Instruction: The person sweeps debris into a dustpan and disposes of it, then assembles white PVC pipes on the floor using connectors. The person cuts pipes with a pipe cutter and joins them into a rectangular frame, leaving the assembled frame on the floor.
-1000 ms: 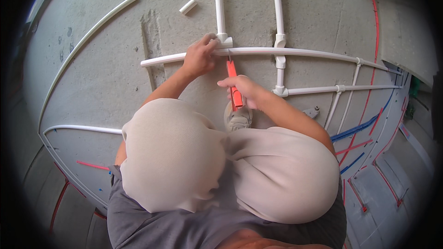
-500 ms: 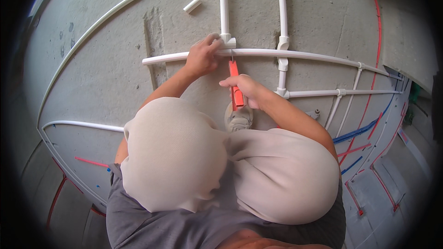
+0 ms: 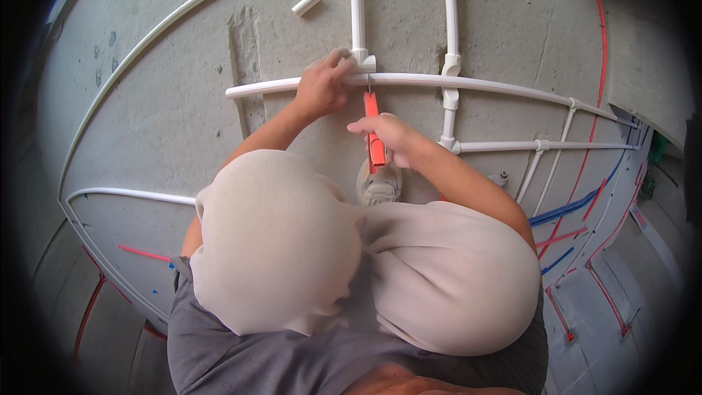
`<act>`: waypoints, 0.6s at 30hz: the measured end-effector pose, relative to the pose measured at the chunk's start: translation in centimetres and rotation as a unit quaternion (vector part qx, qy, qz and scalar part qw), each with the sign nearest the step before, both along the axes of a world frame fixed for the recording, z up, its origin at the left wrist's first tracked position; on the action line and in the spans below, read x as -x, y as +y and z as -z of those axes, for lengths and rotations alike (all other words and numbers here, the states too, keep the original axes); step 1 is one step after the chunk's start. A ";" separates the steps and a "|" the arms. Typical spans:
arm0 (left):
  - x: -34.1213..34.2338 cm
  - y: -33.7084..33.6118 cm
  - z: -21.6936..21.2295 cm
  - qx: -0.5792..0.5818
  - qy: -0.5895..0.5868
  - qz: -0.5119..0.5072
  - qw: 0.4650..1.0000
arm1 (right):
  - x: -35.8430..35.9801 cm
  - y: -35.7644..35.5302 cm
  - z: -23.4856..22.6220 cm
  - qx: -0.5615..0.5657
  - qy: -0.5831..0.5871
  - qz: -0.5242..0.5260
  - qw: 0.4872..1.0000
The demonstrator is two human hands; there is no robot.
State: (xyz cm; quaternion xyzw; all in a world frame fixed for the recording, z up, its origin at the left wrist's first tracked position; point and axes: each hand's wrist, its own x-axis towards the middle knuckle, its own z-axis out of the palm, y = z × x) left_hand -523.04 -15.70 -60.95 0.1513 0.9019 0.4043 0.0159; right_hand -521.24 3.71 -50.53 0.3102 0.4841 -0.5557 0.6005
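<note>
A long white plastic pipe (image 3: 417, 81) runs crosswise in front of me. My left hand (image 3: 320, 89) is closed around it, fingertips against the white tee fitting (image 3: 365, 64) just beyond. To the right of that hand, a pipe cutter with red handles (image 3: 371, 106) meets the pipe, its thin metal jaw at the pipe's near side. My right hand (image 3: 393, 137) is wrapped round the handles, thumb pointing left. How deep the blade sits cannot be made out. My shoe (image 3: 380, 189) is on the floor below the cutter.
A short pipe offcut (image 3: 306, 4) lies beyond my left hand. A long curved pipe (image 3: 124, 75) stretches along the left. Another upright pipe with joined fittings (image 3: 451, 66) crosses to the right. Blue pipes (image 3: 563, 209) and red lines lie farther right on the concrete.
The view has shifted slightly. Both hands and the cutter keep nearly the same places on the pipe.
</note>
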 end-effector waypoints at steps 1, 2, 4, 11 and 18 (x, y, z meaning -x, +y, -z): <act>0.0 0.0 0.0 0.000 0.000 0.000 1.000 | 0.1 0.0 -0.1 -0.005 0.005 -0.001 1.000; 0.0 0.0 0.0 0.001 0.001 0.001 1.000 | 0.1 0.0 -0.2 -0.011 0.006 -0.003 1.000; 0.0 0.0 0.0 0.005 -0.004 0.004 1.000 | 0.1 0.0 -0.2 -0.012 0.009 -0.011 1.000; -0.1 0.2 0.1 -0.010 0.021 -0.005 1.000 | -1.2 0.6 2.8 0.026 0.019 0.020 0.999; 0.0 0.3 -1.1 0.011 -0.016 0.002 1.000 | -4.8 -0.1 4.2 -0.070 0.189 0.011 0.979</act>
